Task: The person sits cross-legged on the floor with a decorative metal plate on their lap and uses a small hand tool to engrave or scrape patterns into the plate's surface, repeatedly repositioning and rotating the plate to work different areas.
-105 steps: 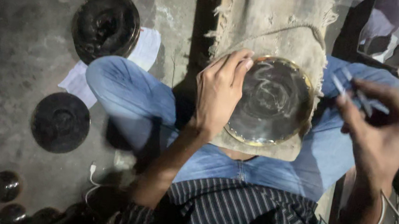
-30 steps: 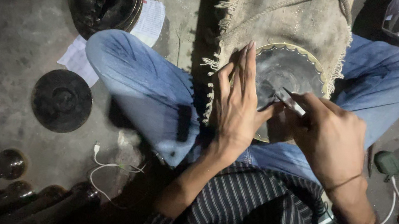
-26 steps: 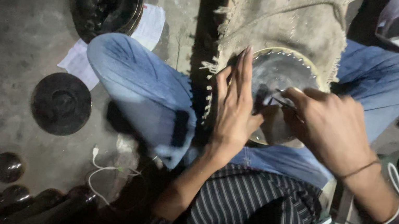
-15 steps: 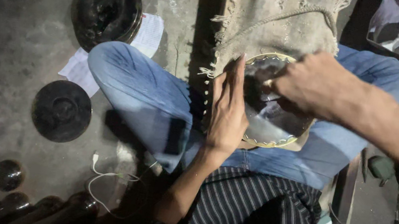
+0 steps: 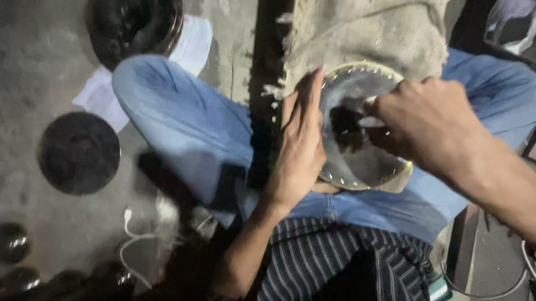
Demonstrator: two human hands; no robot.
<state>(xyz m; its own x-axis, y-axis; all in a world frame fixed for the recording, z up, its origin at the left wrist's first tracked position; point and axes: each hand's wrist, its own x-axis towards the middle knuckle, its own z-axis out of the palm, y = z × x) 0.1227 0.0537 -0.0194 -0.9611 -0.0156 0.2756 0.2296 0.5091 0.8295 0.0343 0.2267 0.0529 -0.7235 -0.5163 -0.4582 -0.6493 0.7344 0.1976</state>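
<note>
Burlap sacking [image 5: 373,17] lay over my lap, the round metal dish [image 5: 358,164] sitting on it between my jeans-clad knees. My left hand [image 5: 301,145] lay flat, fingers together, against the dish's left rim. My right hand [image 5: 428,121] hovered over the dish, fingers curled, pinching something small and pale; too blurred to tell what. Two dark discs [image 5: 79,152] lay on the concrete floor [image 5: 5,62], well apart.

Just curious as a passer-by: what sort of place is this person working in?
Probably a floor-level craft workshop: bare concrete floor, burlap cloth over the lap, a round disc being worked by hand, similar dark discs laid nearby.
</note>
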